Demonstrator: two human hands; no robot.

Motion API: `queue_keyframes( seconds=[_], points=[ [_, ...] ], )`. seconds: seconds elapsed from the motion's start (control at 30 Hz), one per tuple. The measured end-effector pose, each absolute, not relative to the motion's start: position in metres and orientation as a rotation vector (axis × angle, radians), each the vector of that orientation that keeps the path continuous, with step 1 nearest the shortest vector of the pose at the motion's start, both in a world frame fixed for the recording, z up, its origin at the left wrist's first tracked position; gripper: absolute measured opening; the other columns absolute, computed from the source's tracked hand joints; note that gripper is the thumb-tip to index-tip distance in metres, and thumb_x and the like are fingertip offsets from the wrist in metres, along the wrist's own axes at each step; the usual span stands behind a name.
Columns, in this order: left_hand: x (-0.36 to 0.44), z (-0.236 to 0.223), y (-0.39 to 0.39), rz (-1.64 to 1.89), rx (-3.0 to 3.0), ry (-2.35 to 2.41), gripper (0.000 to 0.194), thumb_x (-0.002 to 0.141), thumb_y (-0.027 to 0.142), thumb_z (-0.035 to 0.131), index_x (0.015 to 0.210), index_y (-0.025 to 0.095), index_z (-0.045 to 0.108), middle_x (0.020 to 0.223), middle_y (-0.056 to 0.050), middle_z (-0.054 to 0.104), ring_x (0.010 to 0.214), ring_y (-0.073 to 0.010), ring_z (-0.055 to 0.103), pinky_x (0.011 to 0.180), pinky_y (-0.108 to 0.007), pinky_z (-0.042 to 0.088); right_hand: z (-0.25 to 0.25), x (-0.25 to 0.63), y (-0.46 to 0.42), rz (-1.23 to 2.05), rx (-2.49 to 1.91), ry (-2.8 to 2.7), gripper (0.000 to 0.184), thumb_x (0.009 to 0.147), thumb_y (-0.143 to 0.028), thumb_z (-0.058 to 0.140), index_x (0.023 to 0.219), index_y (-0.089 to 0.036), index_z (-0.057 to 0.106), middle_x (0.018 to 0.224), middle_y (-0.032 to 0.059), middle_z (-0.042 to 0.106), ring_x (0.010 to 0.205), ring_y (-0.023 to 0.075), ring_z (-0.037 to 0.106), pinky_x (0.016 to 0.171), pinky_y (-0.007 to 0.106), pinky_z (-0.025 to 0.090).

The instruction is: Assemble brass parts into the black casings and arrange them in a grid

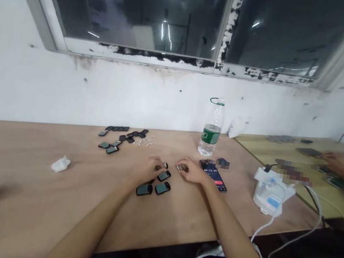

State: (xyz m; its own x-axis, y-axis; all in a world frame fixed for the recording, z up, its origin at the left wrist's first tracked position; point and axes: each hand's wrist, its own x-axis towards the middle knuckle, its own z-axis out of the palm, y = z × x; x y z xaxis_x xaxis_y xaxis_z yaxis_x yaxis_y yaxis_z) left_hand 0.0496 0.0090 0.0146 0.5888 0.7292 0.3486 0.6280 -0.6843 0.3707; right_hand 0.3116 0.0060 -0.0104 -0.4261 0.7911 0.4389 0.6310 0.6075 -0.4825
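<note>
My left hand (148,170) is closed around a small dark piece (162,167) with a light edge, partly hidden by the fingers. A short way to the right, my right hand (192,171) pinches a small piece (182,167) with a yellowish and dark surface, too small to name. Several small black devices with grey-green screens lie by the left hand: one device (164,175) just below its fingertips, another device (162,188) nearer me, and a third device (144,190) under the wrist. A phone (213,175) showing a timer lies right of my right hand.
Black devices (112,149), dark parts (130,137) and small white bits (141,141) lie at the back. A water bottle (212,130) stands behind the phone. A white power strip (270,194) with cables is at right, near another person's hand (338,163). Crumpled tissue (61,164) lies left.
</note>
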Motion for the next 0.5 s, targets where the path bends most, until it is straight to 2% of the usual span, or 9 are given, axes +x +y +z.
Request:
queue_keyframes(
  seconds=[0.07, 0.13, 0.23, 0.4, 0.5],
  points=[
    [0.054, 0.021, -0.001, 0.566, 2.647, 1.124, 0.021, 0.095, 0.038, 0.067, 0.087, 0.023, 0.080, 0.092, -0.004, 0.074, 0.083, -0.0195, 0.069, 0.079, -0.028, 0.053, -0.007, 0.309, 0.005, 0.385, -1.113, -2.146, 0.023, 0.078, -0.016, 0.074, 0.101, -0.021, 0.078, 0.105, 0.0084, 0.074, 0.108, 0.0271, 0.064, 0.100, 0.041, 0.050],
    [0.058, 0.024, -0.007, 0.479, 2.659, 1.134, 0.014, 0.092, 0.034, 0.071, 0.091, 0.023, 0.081, 0.095, -0.004, 0.076, 0.087, -0.0209, 0.070, 0.081, -0.028, 0.052, -0.007, 0.304, 0.004, 0.557, -1.130, -2.066, 0.025, 0.078, -0.022, 0.076, 0.103, -0.019, 0.077, 0.098, 0.0072, 0.074, 0.094, 0.0236, 0.067, 0.087, 0.036, 0.054],
    [0.059, 0.023, -0.008, 0.447, 2.639, 1.144, 0.011, 0.086, 0.030, 0.077, 0.093, 0.023, 0.082, 0.099, -0.005, 0.078, 0.092, -0.0227, 0.071, 0.084, -0.029, 0.053, -0.012, 0.294, 0.004, 0.841, -1.098, -1.973, 0.031, 0.077, -0.030, 0.078, 0.104, -0.016, 0.077, 0.083, 0.0051, 0.074, 0.072, 0.0186, 0.065, 0.066, 0.030, 0.052],
    [0.057, 0.017, -0.003, 0.462, 2.597, 1.113, 0.008, 0.085, 0.026, 0.077, 0.090, 0.024, 0.083, 0.100, -0.003, 0.080, 0.093, -0.0234, 0.073, 0.082, -0.029, 0.053, -0.020, 0.281, 0.002, 0.974, -0.987, -1.935, 0.032, 0.077, -0.038, 0.078, 0.101, -0.016, 0.080, 0.084, 0.0064, 0.077, 0.071, 0.0180, 0.066, 0.066, 0.030, 0.053],
    [0.056, 0.015, -0.003, 0.483, 2.574, 1.104, 0.009, 0.084, 0.024, 0.076, 0.089, 0.025, 0.083, 0.098, -0.003, 0.081, 0.090, -0.0225, 0.073, 0.078, -0.027, 0.052, -0.019, 0.279, 0.000, 0.976, -0.995, -1.946, 0.026, 0.080, -0.037, 0.076, 0.095, -0.017, 0.082, 0.087, 0.0077, 0.079, 0.073, 0.0194, 0.068, 0.068, 0.030, 0.053]
  ],
)
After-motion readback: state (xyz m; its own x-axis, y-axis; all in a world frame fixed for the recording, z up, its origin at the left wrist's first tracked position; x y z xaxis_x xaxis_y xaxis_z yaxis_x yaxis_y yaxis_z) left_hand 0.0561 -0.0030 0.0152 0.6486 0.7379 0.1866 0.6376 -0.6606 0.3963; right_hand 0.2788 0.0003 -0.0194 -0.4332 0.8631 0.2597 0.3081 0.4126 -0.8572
